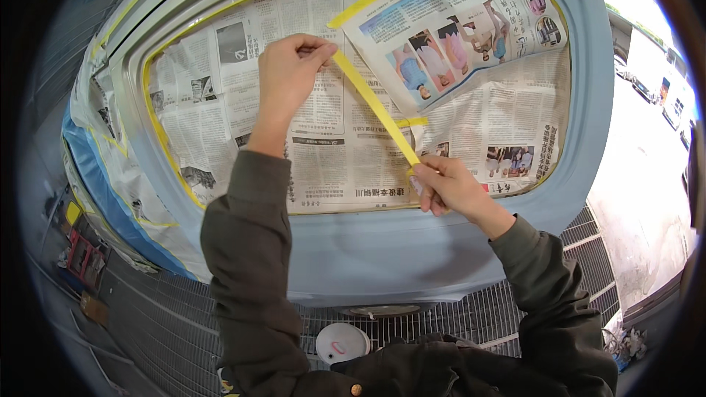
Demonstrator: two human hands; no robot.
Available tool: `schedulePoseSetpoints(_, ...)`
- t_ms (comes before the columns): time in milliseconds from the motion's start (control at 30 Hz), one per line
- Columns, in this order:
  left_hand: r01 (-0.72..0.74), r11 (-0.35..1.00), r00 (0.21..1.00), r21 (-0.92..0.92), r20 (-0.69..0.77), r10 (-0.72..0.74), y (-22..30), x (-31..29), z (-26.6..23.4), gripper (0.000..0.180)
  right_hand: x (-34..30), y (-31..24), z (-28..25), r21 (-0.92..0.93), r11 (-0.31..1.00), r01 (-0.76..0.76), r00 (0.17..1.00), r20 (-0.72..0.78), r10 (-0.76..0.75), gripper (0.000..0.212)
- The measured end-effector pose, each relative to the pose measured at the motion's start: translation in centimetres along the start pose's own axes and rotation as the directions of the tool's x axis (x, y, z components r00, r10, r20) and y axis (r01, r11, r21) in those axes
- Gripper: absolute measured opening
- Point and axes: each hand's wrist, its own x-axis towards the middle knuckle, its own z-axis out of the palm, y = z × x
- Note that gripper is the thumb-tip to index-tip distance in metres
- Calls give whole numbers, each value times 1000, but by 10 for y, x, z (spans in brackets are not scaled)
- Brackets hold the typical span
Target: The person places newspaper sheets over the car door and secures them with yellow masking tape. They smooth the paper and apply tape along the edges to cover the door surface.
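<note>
A strip of yellow masking tape [373,105] is stretched slantwise between my hands in front of a papered car window. My left hand [288,77] pinches its upper end, fingertips closed. At the lower end my right hand [450,185] is closed on the tape; whether a roll sits in those fingers is mostly hidden. Behind them, newspaper [257,95] covers the window, with yellow tape along much of its border. An overlapping newspaper sheet [456,48] with colour pictures is taped along its top and left upper edge. Its lower edge hangs loosely folded over the sheet beneath.
Grey-blue bodywork [368,257] surrounds the window. Papered and blue-covered bodywork [121,184] curves away at the left. Below are a grated floor [176,316] and a white bucket [343,342]. A red rack [82,256] stands far left; parked vehicles [673,103] show outside at right.
</note>
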Motion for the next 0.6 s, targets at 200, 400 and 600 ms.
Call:
schedulePoseSetpoints(200,-62,998,998,31,20,62,7,28,2,22,13,2,-8,131,989,69,995,-77,-60,29)
schedulePoseSetpoints(400,-130,983,982,129,-117,146,1,41,11,22,24,-8,-3,142,981,130,983,-149,-108,29)
schedulePoseSetpoints(600,-304,894,905,328,-192,379,-12,45,25,21,33,-12,3,156,980,126,980,-170,-99,27)
